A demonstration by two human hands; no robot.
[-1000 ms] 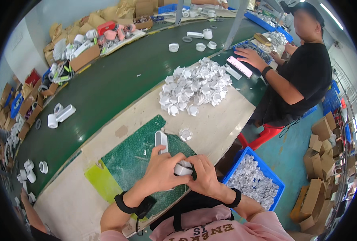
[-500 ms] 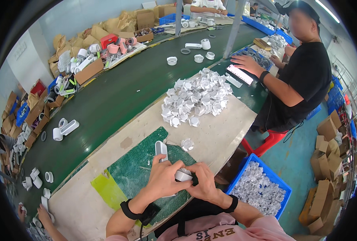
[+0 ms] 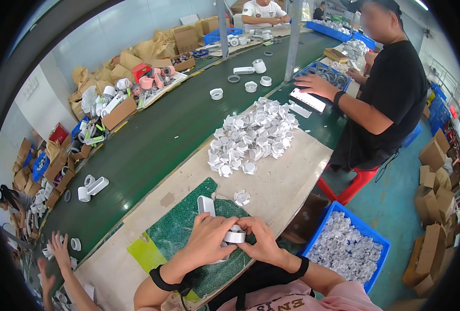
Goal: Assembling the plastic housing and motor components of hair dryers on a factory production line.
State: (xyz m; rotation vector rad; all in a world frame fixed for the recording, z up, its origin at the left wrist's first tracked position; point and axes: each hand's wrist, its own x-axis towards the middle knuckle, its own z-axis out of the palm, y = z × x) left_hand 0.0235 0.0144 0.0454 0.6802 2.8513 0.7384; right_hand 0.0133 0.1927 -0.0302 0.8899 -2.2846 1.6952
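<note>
Sitting between two hands is a small white round part (image 3: 235, 236), low in the middle of the view. It is just above a green mat (image 3: 181, 233). The left hand (image 3: 209, 239) has its grip clenched on the left side of the part. The right hand (image 3: 261, 239) has its grip clenched on the right side. The fingers of both hands touch each other over the part. Each wrist has a black band.

A white curved piece (image 3: 205, 205) stands on the mat just beyond the left hand. A small white cap (image 3: 241, 197) lies near it, at the edge of the mat. A yellow-green sheet (image 3: 146, 254) sticks out from under the mat on the left.

The mat lies on a tan surface (image 3: 292, 176). Farther up that surface is a big pile of white parts (image 3: 250, 137). A long dark green belt (image 3: 157, 140) runs beside the surface, with a few white rings on it.

A blue bin (image 3: 344, 243) full of white parts is on the floor to the right. Another person in a black shirt (image 3: 396, 98) stands past the pile, with one hand on a flat white thing. Brown boxes (image 3: 437, 207) sit at the far right.
</note>
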